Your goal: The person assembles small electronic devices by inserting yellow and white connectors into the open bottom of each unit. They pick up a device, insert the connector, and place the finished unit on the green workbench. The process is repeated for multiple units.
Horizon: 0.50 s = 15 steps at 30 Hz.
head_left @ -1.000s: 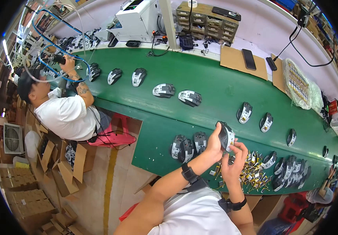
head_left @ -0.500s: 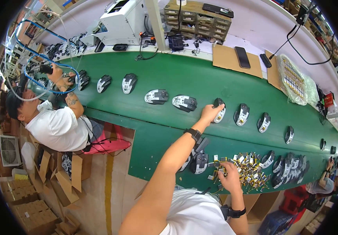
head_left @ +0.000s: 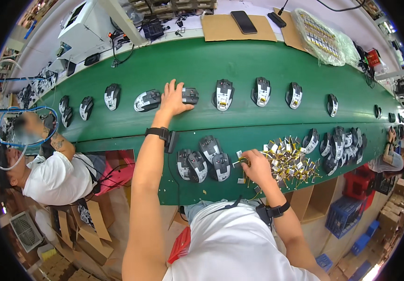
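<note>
My left hand [head_left: 174, 99] reaches over the belt with its fingers spread, covering part of a grey-black computer mouse without its top cover [head_left: 190, 96]. To its left lies another such mouse [head_left: 147, 100]. A mouse with a yellow-marked part inside [head_left: 223, 95] stands to its right. My right hand [head_left: 257, 167] is closed in a pinch at the left edge of a pile of small silver batteries with wires [head_left: 292, 161]. A thin wired end shows at its fingertips; the fingers hide most of that battery.
Several mice [head_left: 197, 166] are clustered between my arms, and more [head_left: 342, 147] are heaped right of the pile. Cardboard with a phone [head_left: 244, 22] and a bagged tray of parts [head_left: 321, 37] lie along the back. A co-worker [head_left: 61, 168] sits at left.
My left hand has left the mouse with the yellow-marked part and moved left to the neighbouring one. My right hand has drawn into a pinch beside the pile. The view has shifted.
</note>
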Available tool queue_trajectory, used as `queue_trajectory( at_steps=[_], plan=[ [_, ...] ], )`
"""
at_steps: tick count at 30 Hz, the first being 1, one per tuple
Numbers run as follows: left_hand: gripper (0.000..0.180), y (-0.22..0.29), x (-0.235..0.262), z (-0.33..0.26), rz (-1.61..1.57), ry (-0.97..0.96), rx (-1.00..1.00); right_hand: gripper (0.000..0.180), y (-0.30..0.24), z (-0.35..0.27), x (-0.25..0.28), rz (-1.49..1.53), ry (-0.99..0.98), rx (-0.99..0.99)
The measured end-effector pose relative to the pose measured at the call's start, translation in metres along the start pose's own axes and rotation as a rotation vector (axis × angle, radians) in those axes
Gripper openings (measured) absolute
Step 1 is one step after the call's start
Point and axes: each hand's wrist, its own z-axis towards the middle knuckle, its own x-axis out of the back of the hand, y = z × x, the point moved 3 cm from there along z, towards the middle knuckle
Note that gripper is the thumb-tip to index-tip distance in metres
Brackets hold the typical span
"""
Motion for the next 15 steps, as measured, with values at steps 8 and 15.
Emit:
queue_trajectory(
  at_steps=[8,15],
  plan=[
    [0.074,0.017,0.014,-0.018,0.0,0.151,0.117,0.033,0.009,-0.006,-0.001,-0.067,0.165,-0.064],
    [0.06,0.045,0.034,-0.091,-1.979,0.021,0.155,0.01,0.031,-0.004,-0.021,-0.08,0.138,-0.046]
  ],
)
